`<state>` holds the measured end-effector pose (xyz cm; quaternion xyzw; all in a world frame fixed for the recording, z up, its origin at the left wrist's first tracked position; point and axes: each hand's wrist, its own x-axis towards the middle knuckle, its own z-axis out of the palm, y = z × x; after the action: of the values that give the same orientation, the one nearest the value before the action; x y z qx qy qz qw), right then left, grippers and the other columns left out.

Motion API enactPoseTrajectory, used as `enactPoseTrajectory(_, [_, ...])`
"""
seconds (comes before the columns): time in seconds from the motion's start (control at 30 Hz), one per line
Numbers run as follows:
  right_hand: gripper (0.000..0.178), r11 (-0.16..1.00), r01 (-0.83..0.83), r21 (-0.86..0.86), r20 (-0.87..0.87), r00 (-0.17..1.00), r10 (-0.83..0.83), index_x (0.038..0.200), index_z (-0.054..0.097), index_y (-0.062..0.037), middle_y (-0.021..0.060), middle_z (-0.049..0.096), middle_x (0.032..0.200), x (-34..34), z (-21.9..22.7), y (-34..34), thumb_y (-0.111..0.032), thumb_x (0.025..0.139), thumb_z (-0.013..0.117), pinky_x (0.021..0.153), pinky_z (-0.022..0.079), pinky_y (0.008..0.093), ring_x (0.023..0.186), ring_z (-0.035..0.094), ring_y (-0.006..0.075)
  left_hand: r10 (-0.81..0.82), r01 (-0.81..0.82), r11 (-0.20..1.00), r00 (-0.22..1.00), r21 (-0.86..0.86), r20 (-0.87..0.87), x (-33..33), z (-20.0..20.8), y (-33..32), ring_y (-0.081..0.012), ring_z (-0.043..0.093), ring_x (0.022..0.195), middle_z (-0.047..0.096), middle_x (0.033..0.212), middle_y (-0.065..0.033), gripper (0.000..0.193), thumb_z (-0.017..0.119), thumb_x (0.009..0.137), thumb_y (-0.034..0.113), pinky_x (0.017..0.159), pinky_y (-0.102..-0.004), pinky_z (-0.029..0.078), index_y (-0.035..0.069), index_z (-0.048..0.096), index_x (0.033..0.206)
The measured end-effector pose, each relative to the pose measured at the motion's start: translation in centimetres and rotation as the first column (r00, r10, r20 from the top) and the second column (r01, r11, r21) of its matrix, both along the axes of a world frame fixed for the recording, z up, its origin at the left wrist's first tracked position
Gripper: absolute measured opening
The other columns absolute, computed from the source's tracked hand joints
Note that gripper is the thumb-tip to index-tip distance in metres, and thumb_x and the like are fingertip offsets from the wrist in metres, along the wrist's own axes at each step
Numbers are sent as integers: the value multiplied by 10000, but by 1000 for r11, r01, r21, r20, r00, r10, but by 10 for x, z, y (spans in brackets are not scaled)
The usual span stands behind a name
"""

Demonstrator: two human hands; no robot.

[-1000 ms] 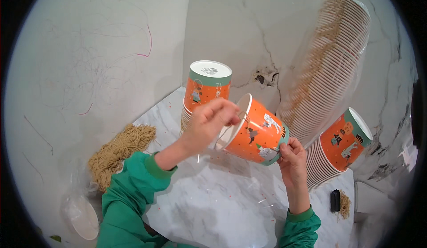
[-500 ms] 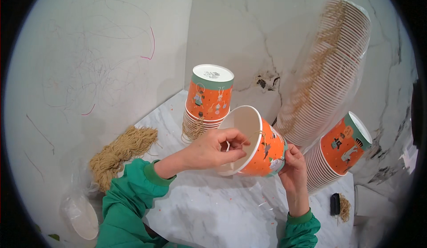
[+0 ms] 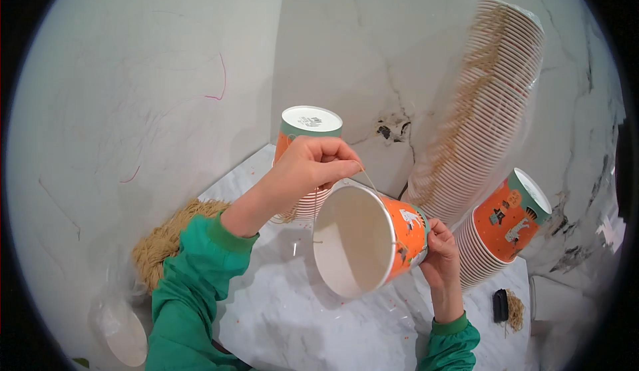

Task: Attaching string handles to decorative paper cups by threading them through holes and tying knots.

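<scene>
We see a paper bucket (image 3: 363, 244) held in the air above the marbled table (image 3: 286, 318), tipped on its side so that its white mouth faces toward us and a little left. The right hand (image 3: 439, 246) is closed around its base end, the thumb and fingers gripping the green-banded edge. The left hand (image 3: 318, 164), raised above the rim, is nearly closed: we see thumb and forefinger pinching a thin string (image 3: 370, 180), which hangs in two strands toward opposite sides of the bucket's mouth. Behind the left hand we find an upturned stack of buckets (image 3: 311, 119), partly hidden. At right we note a second upturned stack (image 3: 509, 214), tilted, and beside it a tall, leaning stack in clear plastic (image 3: 479, 108). A bundle of twine (image 3: 160, 248) lies left of the left forearm; a small black object (image 3: 500, 306) sits against more twine (image 3: 514, 310) at the table's right side.
</scene>
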<state>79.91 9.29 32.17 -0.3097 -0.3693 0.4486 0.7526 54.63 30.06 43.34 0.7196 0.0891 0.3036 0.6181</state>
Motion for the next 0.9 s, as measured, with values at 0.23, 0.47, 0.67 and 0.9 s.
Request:
enactPoseTrajectory(0.23, [216,991,-119,59,-91,988,124,1058,599,10,108,701,1055,-10,1,6,-116,923,712,909,566,358,972,693,212,-327,281,912,938,-299,-115,47,-29,19,-89,689,859,724,961,-28,189,724,940,191,753,-242,554,17,715,1014])
enactPoseTrajectory(0.47, [432,987,-135,91,-300,941,156,1398,523,33,161,619,1379,-8,-17,6,-86,990,603,1124,469,458,1269,598,293,-203,277,794,960,-541,195,20,-80,0,-184,550,1329,563,1459,-101,532,544,1054,338,1112,-353,439,52,481,1497])
enactPoseTrajectory(0.67, [353,993,7,-117,-509,858,-66,1379,563,-28,113,616,1389,-31,-8,23,-147,1047,563,1120,476,438,1260,605,248,-168,308,790,940,-530,297,28,-197,36,-211,468,1416,484,1542,-74,560,449,1087,361,1170,-366,394,74,376,1561])
enactPoseTrajectory(0.9, [370,995,55,-83,-531,843,-91,1373,552,30,162,609,1391,-25,-26,28,-144,1046,548,1118,479,444,1284,591,278,-163,294,712,953,-638,257,28,-207,33,-212,517,1373,489,1537,-76,521,439,1082,328,1140,-371,430,71,408,1535])
